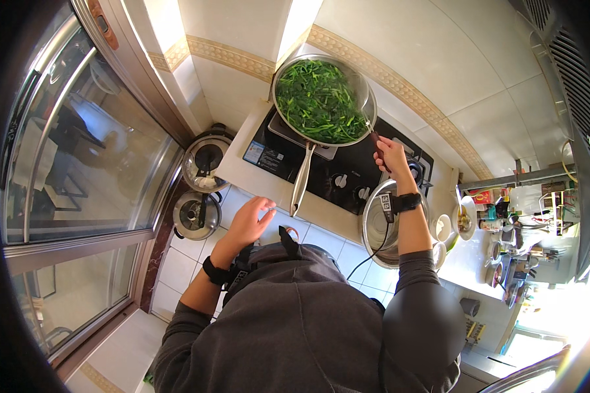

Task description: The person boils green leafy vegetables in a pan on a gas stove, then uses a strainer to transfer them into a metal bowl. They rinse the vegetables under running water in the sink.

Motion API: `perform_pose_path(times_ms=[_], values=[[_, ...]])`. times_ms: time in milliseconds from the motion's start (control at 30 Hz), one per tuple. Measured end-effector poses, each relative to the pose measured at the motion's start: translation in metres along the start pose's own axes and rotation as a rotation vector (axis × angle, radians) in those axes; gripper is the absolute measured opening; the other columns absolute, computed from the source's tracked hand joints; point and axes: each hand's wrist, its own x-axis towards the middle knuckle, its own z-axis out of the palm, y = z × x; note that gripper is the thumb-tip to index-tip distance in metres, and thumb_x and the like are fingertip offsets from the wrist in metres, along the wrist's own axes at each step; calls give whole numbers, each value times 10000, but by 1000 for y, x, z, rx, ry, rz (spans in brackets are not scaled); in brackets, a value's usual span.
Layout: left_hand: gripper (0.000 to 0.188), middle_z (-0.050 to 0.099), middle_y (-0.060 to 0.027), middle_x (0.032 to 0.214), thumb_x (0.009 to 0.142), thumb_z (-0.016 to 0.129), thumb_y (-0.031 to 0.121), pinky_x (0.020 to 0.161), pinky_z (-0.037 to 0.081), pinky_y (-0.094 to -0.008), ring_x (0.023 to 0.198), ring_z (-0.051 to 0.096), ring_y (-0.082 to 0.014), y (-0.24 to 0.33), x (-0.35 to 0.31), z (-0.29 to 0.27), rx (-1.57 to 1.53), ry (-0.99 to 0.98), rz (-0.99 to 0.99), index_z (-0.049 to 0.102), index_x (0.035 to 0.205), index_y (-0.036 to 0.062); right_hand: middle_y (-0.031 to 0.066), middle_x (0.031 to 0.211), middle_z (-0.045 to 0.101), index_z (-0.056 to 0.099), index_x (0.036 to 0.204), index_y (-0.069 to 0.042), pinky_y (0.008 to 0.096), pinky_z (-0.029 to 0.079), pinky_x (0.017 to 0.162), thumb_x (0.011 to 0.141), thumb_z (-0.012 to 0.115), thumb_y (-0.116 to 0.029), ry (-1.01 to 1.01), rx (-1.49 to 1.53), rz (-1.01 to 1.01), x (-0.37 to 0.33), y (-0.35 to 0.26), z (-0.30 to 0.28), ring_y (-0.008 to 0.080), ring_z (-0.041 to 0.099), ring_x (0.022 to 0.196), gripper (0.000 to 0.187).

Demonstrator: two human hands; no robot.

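Note:
A steel frying pan full of chopped green leafy vegetables sits on the gas stove in front of me. My right hand is closed round the dark handle of a cooking spatula. The spatula's head reaches into the greens at the pan's right side, partly hidden by them and by haze. The pan's long metal handle points toward me. My left hand hovers left of that handle's end, apart from it, with loosely bent fingers and nothing visible in it.
Below my right forearm is a large metal basin. Two lidded pots stand on the floor at left, beside a sliding glass door. Bowls and jars line the counter at right. A tiled wall rises behind the stove.

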Motion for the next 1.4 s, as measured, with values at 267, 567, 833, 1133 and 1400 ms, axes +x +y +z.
perform_pose_path(times_ms=[267, 567, 833, 1133, 1400], values=[[207, 598, -144, 972, 868, 591, 111, 645, 547, -308, 879, 592, -234, -4, 3, 6, -15, -53, 40, 567, 1011, -37, 56, 729, 504, 414, 1171, -30, 144, 264, 340, 964, 415, -205, -313, 527, 305, -4, -5, 1, 32, 382, 482, 271], [194, 617, -136, 919, 841, 612, 147, 752, 477, -347, 870, 602, -283, -4, -3, 8, -38, -42, 30, 580, 968, 4, 49, 710, 509, 400, 1284, -42, 165, 276, 343, 964, 413, -176, -296, 606, 231, -30, -10, 22, 39, 384, 473, 347], [199, 617, -142, 919, 846, 611, 160, 748, 478, -352, 871, 605, -290, -2, -2, 4, 13, -80, 63, 584, 968, 6, 13, 580, 518, 548, 1251, -84, 232, 353, 396, 923, 499, -126, -109, -72, -161, -57, -4, 50, 64, 466, 461, 335], [204, 619, -151, 923, 842, 615, 156, 745, 479, -353, 874, 608, -300, -2, -2, 6, 17, -112, 65, 585, 975, 5, 183, 723, 607, 543, 1231, -65, 404, 481, 577, 832, 592, -104, 193, -869, -725, -94, 18, 74, 375, 588, 659, 404], [219, 618, -165, 955, 860, 607, 147, 724, 497, -347, 866, 620, -298, -3, -1, 5, 40, -162, 81, 575, 999, -19, 185, 858, 652, 579, 1217, -92, 290, 482, 609, 826, 612, -69, 92, -787, -635, -147, -29, 22, 194, 603, 653, 394]])
